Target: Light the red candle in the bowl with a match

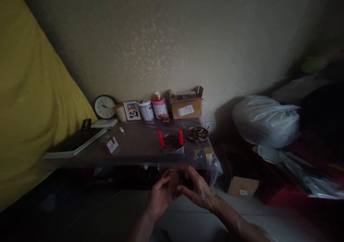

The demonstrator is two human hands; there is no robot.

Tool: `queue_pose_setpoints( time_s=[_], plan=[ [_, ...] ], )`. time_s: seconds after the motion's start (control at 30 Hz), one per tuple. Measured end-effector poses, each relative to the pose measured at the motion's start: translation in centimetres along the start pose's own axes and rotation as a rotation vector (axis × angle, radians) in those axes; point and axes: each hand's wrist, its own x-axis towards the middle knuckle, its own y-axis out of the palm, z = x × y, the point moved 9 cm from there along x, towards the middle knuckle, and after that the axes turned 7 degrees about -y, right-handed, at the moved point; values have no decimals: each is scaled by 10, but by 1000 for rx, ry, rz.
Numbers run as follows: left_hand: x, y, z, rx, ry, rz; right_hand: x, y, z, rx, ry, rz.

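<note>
Low in front of the table, my left hand grips a small reddish-brown box, which shows a row of pale spots along its top edge. My right hand curls around the box's right side, thumb at its lower edge and index finger bent over the top. Its other fingers are partly hidden. Beyond the hands, a round metal bowl of dark material stands near the table's front edge. Two red candles stand at its sides, the left one leaning. A round dish with thin pieces in it sits right of the bowl.
The table carries a puzzle cube, a large book, a clock, a framed picture, tubs and an open carton. A yellow curtain hangs left. White bags lie right.
</note>
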Motion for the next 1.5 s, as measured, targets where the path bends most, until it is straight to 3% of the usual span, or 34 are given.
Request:
queue_pose_setpoints(
  time_s=[0.17,0.73,0.93,1.1,1.23,1.37,1.5],
  plan=[
    [-1,1,-2,23,38,27,-1,11,8,-33,-73,62],
    [1,3,4,87,-15,26,0,9,6,-80,12,67],
    [0,2,-13,270,165,-1,0,0,-7,-157,50,-15],
    [-4,6,-18,417,272,13,-2,2,-13,-172,39,-3],
    [-5,6,-18,521,299,-9,-3,4,-12,-133,39,3],
    [-3,4,-19,407,279,-16,-1,-3,-14,6,104,-29],
    [-1,-1,-20,284,249,-31,1,-18,-31,222,197,-204]
  ],
)
